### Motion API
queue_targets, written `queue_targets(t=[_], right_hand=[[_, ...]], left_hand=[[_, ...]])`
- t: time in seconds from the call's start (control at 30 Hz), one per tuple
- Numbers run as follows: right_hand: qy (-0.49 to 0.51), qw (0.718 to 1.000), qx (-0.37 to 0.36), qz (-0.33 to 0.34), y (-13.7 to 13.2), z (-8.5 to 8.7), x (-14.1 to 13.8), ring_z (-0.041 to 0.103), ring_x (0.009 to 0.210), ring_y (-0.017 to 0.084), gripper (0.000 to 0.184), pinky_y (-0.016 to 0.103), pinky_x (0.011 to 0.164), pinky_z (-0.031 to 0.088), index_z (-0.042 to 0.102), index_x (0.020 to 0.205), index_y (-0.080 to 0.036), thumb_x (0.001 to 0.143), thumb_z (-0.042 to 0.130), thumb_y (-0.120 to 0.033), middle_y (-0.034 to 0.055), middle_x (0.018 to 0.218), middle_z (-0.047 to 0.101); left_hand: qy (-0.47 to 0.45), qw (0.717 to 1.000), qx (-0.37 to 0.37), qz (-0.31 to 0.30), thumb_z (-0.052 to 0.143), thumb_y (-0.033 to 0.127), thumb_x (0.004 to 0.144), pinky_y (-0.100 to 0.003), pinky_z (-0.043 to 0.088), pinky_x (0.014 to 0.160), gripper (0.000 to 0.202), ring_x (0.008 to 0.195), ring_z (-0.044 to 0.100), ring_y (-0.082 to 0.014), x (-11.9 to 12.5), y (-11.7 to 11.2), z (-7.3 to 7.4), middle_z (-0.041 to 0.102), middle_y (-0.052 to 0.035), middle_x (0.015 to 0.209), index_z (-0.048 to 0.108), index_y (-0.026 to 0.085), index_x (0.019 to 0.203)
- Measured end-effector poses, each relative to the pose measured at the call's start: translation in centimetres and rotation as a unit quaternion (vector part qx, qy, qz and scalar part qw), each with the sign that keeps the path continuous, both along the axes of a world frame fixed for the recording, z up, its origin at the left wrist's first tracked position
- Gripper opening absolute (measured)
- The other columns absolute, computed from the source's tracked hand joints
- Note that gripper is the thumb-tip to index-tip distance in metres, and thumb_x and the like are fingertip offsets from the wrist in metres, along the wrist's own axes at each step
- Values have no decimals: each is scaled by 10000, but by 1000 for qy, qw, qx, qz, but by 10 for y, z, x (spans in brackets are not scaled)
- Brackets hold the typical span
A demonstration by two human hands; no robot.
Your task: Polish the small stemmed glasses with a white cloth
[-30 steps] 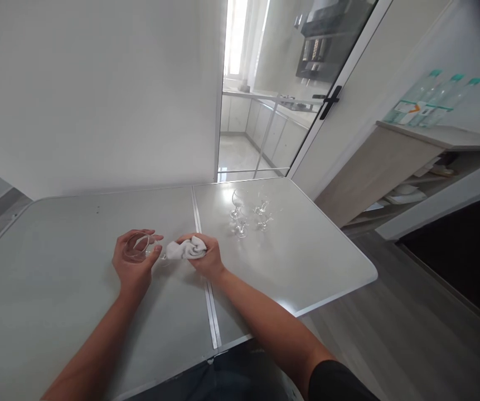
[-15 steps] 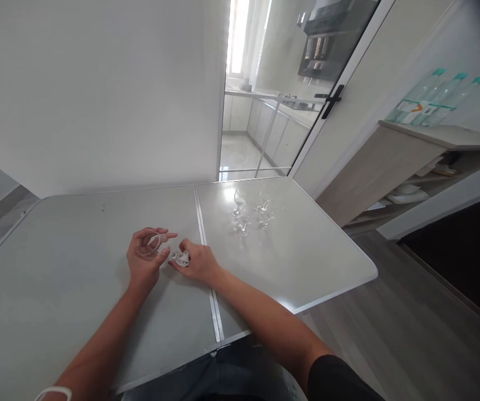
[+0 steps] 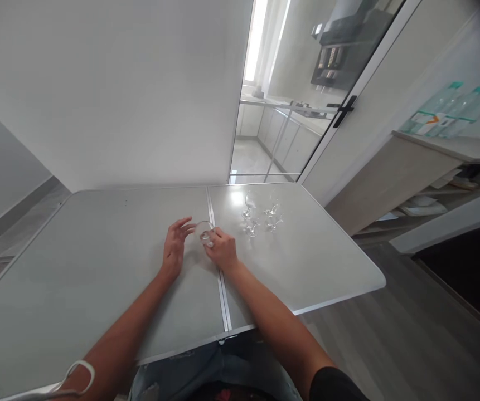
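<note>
My right hand is closed around the lower part of a clear stemmed glass, just left of the metal seam in the table. The rim of the glass tips up and to the left, and the fingers partly cover its stem and foot. On the left side of the glass, my left hand is open with its fingers stretched toward the rim. Whether those fingertips touch it I cannot tell. Several more clear stemmed glasses stand grouped on the table to the right of my right hand.
The pale glossy table has a metal seam across it and a wall behind. Beyond it is a glass door with a black handle. At right, bottles with green caps stand on a wooden shelf unit.
Both hands have moved right with the glass. My left hand has come off the bowl, while my right hand keeps its hold. The whole view has shifted a little.
</note>
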State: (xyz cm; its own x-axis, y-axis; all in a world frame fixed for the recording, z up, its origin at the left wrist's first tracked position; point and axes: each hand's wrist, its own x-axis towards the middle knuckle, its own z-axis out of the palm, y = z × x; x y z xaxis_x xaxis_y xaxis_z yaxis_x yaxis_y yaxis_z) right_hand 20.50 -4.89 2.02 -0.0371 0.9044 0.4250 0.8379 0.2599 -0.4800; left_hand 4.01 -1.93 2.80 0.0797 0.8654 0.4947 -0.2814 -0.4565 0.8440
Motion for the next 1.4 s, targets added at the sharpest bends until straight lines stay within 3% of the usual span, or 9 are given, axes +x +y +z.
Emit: queue_targets(t=[0.1, 0.2, 0.33, 0.47, 0.6, 0.83, 1.13, 1.23, 1.4], right_hand=[[55, 997, 32, -47, -3, 14, 16, 628, 769, 175, 234, 263, 691, 386, 777, 1040, -226, 941, 580, -303, 79, 956, 719], [110, 992, -13, -53, -16, 28, 36, 624, 699, 182, 209, 267, 658, 399, 803, 934, -232, 901, 621, -330, 49, 801, 728], [158, 978, -102, -88, -49, 36, 80, 624, 629, 192, 255, 279, 623, 419, 780, 721, -210, 852, 663, -395, 29, 656, 715], [130, 962, -93, -222, -75, 28, 133, 641, 644, 230, 240, 325, 640, 435, 791, 720, -198, 818, 684, -390, 94, 682, 737], [126, 946, -108, -279, -77, 16, 165, 628, 624, 254, 240, 349, 609, 429, 755, 643, -199, 806, 698, -364, 111, 613, 692], [126, 928, -138, -322, -63, -3, 173, 664, 691, 224, 199, 282, 635, 440, 773, 732, -189, 801, 695, -358, 86, 680, 722], [49, 891, -147, -426, -91, -1, 160, 658, 742, 250, 412, 285, 621, 378, 692, 1134, -200, 864, 673, -511, 93, 825, 731], [28, 922, -132, -363, -106, -4, 128, 627, 713, 232, 282, 294, 646, 375, 677, 939, -211, 950, 579, -476, 71, 777, 683], [73, 991, -97, -61, -93, -2, 63, 623, 919, 220, 244, 304, 813, 454, 652, 998, -201, 899, 702, -418, 80, 1033, 645]], left_hand=[[134, 990, -29, 33, 544, 607, 955, -271, 460, 577, 491, 597, 572, -161, -9, 4, -10, 604, -41, 648, 655, 192, 717], [274, 960, -38, 33, 573, 511, 956, -264, 236, 473, 563, 457, 305, -117, -13, 8, -20, 345, 28, 481, 445, 200, 504], [372, 928, -22, -2, 596, 442, 928, -279, 150, 501, 521, 499, 213, -117, -8, 13, -28, 257, 33, 524, 368, 203, 525], [391, 920, 6, -15, 528, 457, 952, -288, 134, 488, 508, 500, 192, -126, -6, 17, -32, 228, 28, 537, 339, 215, 547], [413, 910, 20, -22, 476, 486, 965, -289, 142, 497, 499, 521, 206, -131, -6, 17, -30, 218, 24, 562, 316, 219, 575], [498, 865, -54, -19, 397, 517, 977, -275, 192, 585, 465, 607, 243, -127, -7, 11, -21, 254, 25, 632, 261, 211, 654], [491, 869, -59, -23, 392, 515, 969, -288, 167, 596, 460, 610, 226, -123, -6, 12, -23, 215, 23, 653, 243, 209, 659], [494, 867, -66, -25, 386, 526, 971, -296, 163, 591, 469, 607, 214, -123, -5, 10, -19, 206, 22, 650, 229, 210, 662], [492, 867, -71, -24, 389, 532, 975, -293, 172, 589, 483, 601, 225, -118, -5, 10, -19, 216, 25, 638, 238, 206, 653]])
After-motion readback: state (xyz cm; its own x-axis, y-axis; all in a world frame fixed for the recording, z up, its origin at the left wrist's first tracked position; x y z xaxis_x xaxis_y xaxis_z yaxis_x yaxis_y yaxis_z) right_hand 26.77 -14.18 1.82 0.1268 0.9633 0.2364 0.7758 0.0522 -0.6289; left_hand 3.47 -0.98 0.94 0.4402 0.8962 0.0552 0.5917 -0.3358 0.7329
